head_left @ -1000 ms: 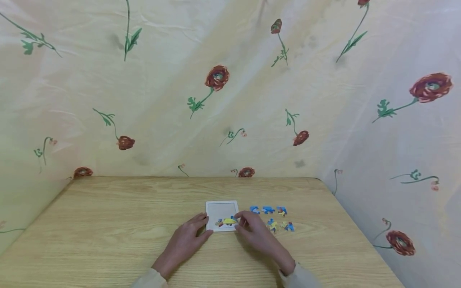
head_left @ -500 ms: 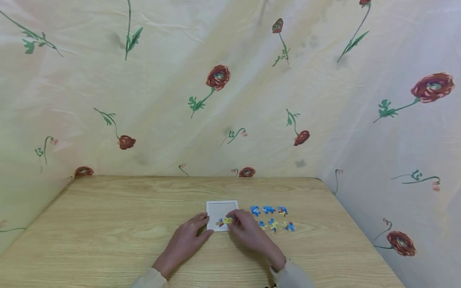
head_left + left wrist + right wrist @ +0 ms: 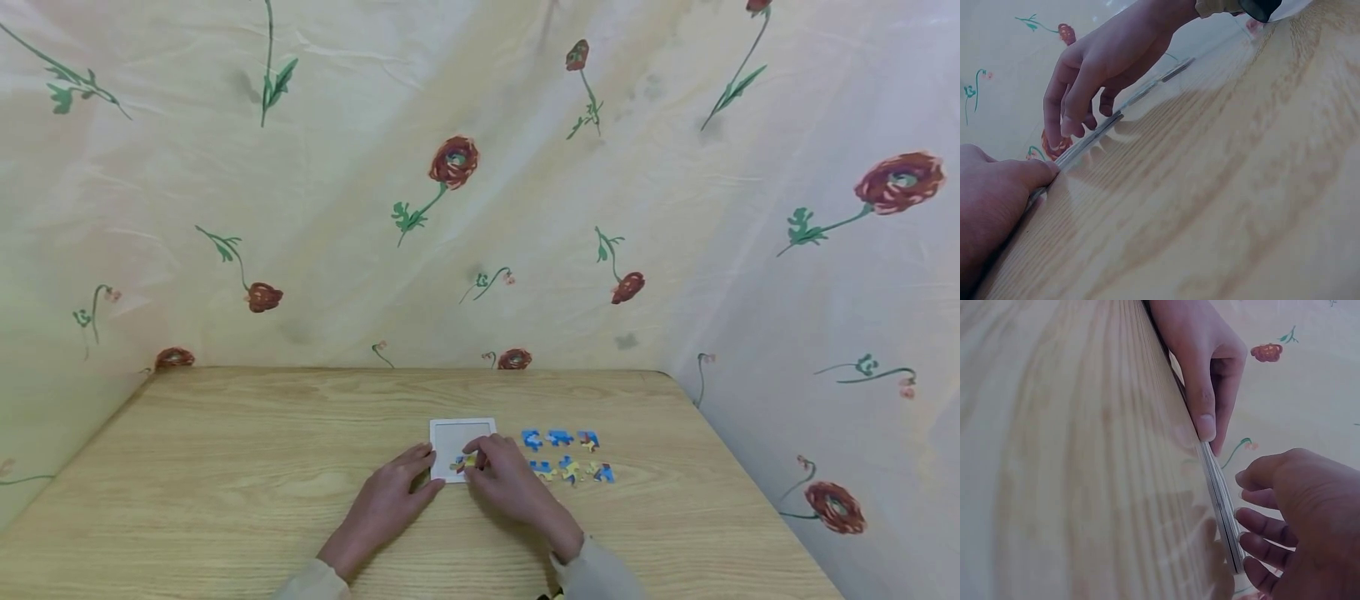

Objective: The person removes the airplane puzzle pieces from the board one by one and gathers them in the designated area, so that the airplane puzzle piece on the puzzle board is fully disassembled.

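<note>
A white-rimmed puzzle tray (image 3: 442, 423) lies flat on the table, with a few joined colored puzzle pieces (image 3: 459, 464) along its near side. My left hand (image 3: 392, 490) holds the tray's left side, fingers at the edge and thumb at the near corner; the right wrist view shows that thumb (image 3: 1205, 422) right at the rim. Over the tray's near right part is my right hand (image 3: 504, 475), its thumb and index finger apart around the yellow part of the pieces. In the left wrist view the right hand (image 3: 1107, 59) hangs loosely bent, fingertips close above the tray.
Several loose blue and yellow puzzle pieces (image 3: 558, 437) lie in two rows on the wooden table (image 3: 262, 442), right of the tray. A flower-patterned cloth (image 3: 337, 208) hangs behind the table and along both sides.
My right hand has moved left from the tray's right edge, inward over the pieces, and now covers part of them. The left hand and the tray stay in place.
</note>
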{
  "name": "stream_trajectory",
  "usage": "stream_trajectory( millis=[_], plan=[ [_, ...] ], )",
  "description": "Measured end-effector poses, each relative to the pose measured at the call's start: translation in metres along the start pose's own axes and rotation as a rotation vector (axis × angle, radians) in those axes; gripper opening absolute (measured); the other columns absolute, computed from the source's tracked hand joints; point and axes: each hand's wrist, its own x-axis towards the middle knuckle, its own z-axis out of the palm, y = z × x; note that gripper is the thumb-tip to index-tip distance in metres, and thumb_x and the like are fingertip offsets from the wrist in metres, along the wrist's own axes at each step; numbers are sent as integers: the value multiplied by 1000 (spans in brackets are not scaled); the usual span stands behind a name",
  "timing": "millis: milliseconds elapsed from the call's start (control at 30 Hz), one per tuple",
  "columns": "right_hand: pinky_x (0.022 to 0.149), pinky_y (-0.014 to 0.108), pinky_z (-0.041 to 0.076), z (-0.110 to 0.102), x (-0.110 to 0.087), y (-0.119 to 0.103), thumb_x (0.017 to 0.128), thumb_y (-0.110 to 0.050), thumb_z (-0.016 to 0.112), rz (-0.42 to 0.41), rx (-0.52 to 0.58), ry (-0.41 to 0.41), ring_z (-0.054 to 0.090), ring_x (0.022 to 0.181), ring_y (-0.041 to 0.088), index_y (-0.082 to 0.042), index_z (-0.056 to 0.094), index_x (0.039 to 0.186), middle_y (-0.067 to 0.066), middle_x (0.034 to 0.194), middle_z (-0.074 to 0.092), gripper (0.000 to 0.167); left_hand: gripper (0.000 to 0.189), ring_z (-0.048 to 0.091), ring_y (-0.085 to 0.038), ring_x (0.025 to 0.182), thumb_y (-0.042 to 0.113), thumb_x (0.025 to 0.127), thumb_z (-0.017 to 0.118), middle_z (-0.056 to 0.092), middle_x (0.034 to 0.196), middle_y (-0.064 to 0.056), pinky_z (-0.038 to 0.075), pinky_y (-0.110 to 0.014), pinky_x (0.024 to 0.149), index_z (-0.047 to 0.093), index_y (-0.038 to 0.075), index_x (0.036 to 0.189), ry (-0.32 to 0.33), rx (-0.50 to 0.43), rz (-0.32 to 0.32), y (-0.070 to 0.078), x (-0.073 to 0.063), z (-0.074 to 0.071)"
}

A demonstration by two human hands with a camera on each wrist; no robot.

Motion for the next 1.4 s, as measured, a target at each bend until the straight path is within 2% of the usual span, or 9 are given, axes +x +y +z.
stream_trajectory(
  millis=[433, 1133, 1400],
  plan=[
    [70, 29, 39, 7, 3, 0, 93, -10, 77, -1, -103, 5, 43, 81, 16, -6, 70, 107, -1, 87, 54, 16, 46, 56, -34, 134, 30, 99, 72, 61, 143, -17, 47, -54, 107, 69, -3, 131, -13, -2, -11, 0, -1, -1],
    [74, 33, 33, 8, 3, 0, 95, -10, 74, 23, -71, -19, 38, 87, 20, -6, 64, 107, 2, 93, 46, 16, 44, 56, -34, 133, 29, 99, 73, 61, 143, -17, 48, -53, 106, 69, -2, 131, -14, 18, -8, -1, 1, 0],
    [74, 34, 34, 9, 4, 2, 96, -10, 73, 40, -51, -26, 39, 91, 21, -8, 62, 108, 3, 98, 47, 17, 45, 56, -35, 134, 30, 100, 71, 61, 143, -16, 48, -53, 106, 69, -3, 131, -18, 16, -8, -1, 0, 0]
  ],
)
